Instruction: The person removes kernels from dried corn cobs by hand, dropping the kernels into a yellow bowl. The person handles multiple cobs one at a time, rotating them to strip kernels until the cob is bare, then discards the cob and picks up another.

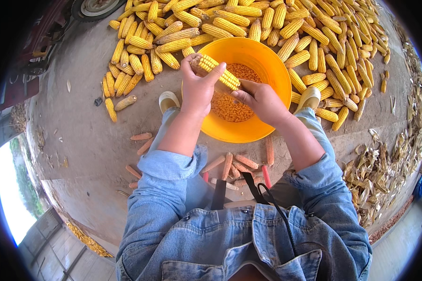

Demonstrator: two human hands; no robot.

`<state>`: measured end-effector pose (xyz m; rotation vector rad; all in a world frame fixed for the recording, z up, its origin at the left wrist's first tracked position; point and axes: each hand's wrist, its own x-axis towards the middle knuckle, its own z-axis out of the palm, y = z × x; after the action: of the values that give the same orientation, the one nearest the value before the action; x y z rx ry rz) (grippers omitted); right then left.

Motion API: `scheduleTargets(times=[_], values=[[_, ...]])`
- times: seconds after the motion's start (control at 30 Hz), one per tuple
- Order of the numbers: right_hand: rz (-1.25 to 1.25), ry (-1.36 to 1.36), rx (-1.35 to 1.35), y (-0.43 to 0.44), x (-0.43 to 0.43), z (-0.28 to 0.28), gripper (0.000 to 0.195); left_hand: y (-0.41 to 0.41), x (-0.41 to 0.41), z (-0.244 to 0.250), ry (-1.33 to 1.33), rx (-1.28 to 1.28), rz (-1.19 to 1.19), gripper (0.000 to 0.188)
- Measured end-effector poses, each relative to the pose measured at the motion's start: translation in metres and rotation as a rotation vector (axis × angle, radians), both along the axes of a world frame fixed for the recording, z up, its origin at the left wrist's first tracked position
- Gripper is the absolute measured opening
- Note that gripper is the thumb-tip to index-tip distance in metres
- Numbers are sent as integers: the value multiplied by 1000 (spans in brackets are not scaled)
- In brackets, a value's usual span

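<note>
Above a yellow plastic tub [248,137], my two hands have hold of one ear of dried corn [219,72]. My left hand [200,82] grips its upper left end, with the thumb along the kernels. The fingers of my right hand [263,100] are closed around its lower right end. Part of the ear looks bare of kernels near my left fingers. Loose orange kernels [232,107] cover the bottom of the tub, which stands between my feet. The palm sides of both hands are hidden.
A large heap of corn ears [232,17] lies beyond and right of the tub. Bare cobs [246,161] are scattered on the concrete floor near my legs. Dry husks [372,175] are piled at the right. A wheel [95,7] stands at the upper left.
</note>
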<state>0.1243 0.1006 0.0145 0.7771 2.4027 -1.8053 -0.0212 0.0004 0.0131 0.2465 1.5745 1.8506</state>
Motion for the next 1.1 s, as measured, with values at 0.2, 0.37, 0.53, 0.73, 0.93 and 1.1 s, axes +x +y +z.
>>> scheduleTargets(times=[0.2, 0.37, 0.53, 0.73, 0.93, 1.1], values=[[-90, 47, -107, 0, 1, -16, 34, 0, -1, 2, -53, -22, 7, 66], [-216, 86, -420, 2, -1, -17, 40, -1, -8, 1, -113, -17, 55, 66], [-52, 109, -229, 0, -1, -1, 49, -3, -13, -1, -154, -59, 130, 64], [-111, 26, -430, 0, -3, -1, 47, -4, -15, -7, -129, -107, 121, 62], [-259, 47, -846, 8, -2, 0, 47, -5, -12, 4, -168, -119, 76, 65], [-128, 125, -592, 3, -2, 6, 48, -2, -14, 2, -128, -96, 83, 64]])
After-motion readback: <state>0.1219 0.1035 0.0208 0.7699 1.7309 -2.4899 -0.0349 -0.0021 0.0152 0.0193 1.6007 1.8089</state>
